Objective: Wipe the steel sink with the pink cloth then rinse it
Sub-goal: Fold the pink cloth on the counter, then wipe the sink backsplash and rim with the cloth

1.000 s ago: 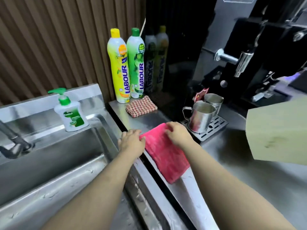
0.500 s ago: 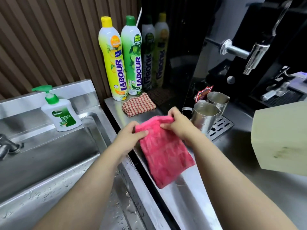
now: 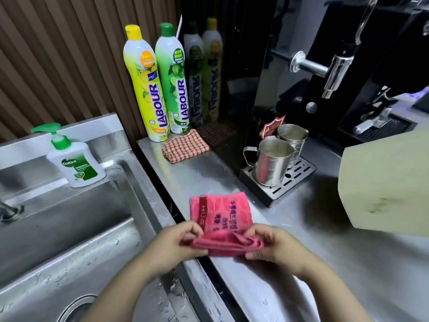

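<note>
Head view, item one: pink cloth [image 3: 220, 217], lying on the steel counter [image 3: 313, 228] just right of the steel sink [image 3: 69, 228]. Its far half is flat with printed characters and a red label facing up, and its near edge is gathered into layered folds. Item two: left hand [image 3: 171, 245], thumb and fingers pinching the left end of that folded edge. Item three: right hand [image 3: 274, 247], pinching the right end likewise; neither palm is spread. Item four: the basin, beaded with water drops, with the drain [image 3: 76, 307] at its near end, the tap base [image 3: 9, 212] at the left edge and the soap dispenser [image 3: 74, 163] on the back ledge. I judge the step in hand to be folding the cloth into a pad; wiping is not yet begun. To do it well, I would square the layers so no corner trails and make a pad that fills one palm. I would then carry it left over the rim and work the walls down toward the drain in overlapping strokes. I note the steel jugs [image 3: 271, 161] near the cloth's far edge: lift clear of them.
</note>
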`<state>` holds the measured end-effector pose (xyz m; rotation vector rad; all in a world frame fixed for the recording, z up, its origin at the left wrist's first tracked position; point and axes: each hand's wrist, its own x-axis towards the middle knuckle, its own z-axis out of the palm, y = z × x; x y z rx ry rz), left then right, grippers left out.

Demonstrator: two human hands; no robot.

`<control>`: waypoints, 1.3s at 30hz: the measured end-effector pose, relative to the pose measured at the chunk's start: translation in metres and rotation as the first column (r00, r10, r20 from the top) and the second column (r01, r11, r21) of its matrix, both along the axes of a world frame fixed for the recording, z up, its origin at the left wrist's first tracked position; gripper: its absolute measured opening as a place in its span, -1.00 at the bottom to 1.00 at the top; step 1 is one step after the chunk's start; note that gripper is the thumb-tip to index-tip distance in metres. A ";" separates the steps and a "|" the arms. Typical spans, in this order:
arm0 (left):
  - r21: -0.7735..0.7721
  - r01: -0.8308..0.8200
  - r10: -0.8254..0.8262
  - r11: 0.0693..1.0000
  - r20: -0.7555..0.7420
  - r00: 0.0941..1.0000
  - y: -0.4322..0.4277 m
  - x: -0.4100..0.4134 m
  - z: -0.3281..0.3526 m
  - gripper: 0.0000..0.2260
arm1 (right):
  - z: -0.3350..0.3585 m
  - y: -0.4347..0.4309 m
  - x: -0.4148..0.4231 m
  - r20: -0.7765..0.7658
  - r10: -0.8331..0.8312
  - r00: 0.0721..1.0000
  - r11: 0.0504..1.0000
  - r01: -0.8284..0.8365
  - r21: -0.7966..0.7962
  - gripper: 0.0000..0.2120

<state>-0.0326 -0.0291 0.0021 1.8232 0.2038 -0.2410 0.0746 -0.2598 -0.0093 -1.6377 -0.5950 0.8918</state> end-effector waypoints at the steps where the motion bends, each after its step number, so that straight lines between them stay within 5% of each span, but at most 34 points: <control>1: -0.048 -0.004 0.003 0.999 -0.023 1.000 0.000 -0.005 -0.006 -0.82 | -0.003 -0.006 -0.005 -0.081 0.006 0.997 1.000 -0.006 0.006 -0.78; 4: -0.093 -0.050 0.049 0.994 -0.014 0.999 0.001 -0.002 -0.007 -0.84 | 0.004 -0.005 -0.001 -0.111 -0.042 0.993 0.999 0.045 0.022 -0.74; 8: -0.192 -0.417 0.421 0.888 -0.024 0.907 -0.004 0.041 -0.009 -0.89 | 0.013 0.034 0.026 0.126 -0.347 0.929 0.936 0.351 -0.012 -0.96; 11: 0.195 -0.498 0.499 0.845 0.051 0.865 -0.003 0.074 -0.021 -0.80 | 0.005 0.063 0.047 0.480 -0.360 0.800 0.810 0.523 -0.265 -0.83; 14: 0.687 -0.410 0.432 0.600 0.152 0.889 -0.007 0.081 -0.019 -0.79 | -0.002 0.075 0.043 0.629 -0.241 0.739 0.723 0.570 -0.392 -0.71; 16: 0.818 -0.392 0.334 0.420 0.263 0.905 -0.009 0.079 -0.016 -0.73 | -0.002 0.072 0.035 0.686 -0.234 0.690 0.692 0.613 -0.381 -0.65; 20: 0.816 -0.329 -0.069 0.476 0.407 0.911 -0.017 0.065 -0.024 -0.66 | -0.008 0.059 0.024 0.689 -0.205 0.695 0.593 0.648 -0.477 -0.57; 22: 0.883 -0.160 -0.190 0.442 0.266 0.945 -0.024 0.057 -0.031 -0.49 | -0.012 0.058 0.020 0.680 -0.213 0.702 0.571 0.654 -0.496 -0.53; 26: 0.910 0.012 -0.183 0.414 0.070 0.981 -0.021 0.054 -0.040 -0.34 | -0.013 0.063 0.022 0.641 -0.235 0.730 0.637 0.614 -0.466 -0.62; 28: 0.885 0.024 -0.156 0.465 0.056 0.986 -0.019 0.056 -0.033 -0.43 | -0.009 0.064 0.025 0.624 -0.244 0.742 0.692 0.584 -0.424 -0.76; 31: 0.703 -0.144 0.011 0.696 0.191 0.982 -0.004 0.047 -0.012 -0.53 | 0.017 0.066 0.021 0.460 -0.333 0.823 0.864 0.461 -0.200 -0.79; 34: 0.204 -0.271 0.199 0.941 0.315 0.928 0.019 0.017 0.019 -0.64 | 0.062 0.083 0.010 0.288 -0.133 0.948 0.990 0.139 -0.003 -0.78; 36: -0.102 -0.221 0.242 0.970 0.296 0.924 0.032 -0.012 0.031 -0.73 | 0.088 0.108 -0.001 0.318 0.067 0.946 0.998 -0.063 -0.024 -0.78; 39: -0.177 -0.303 0.348 0.936 0.357 0.867 0.056 -0.066 0.037 -0.62 | 0.109 0.159 -0.032 0.417 0.229 0.880 0.973 -0.219 -0.072 -0.83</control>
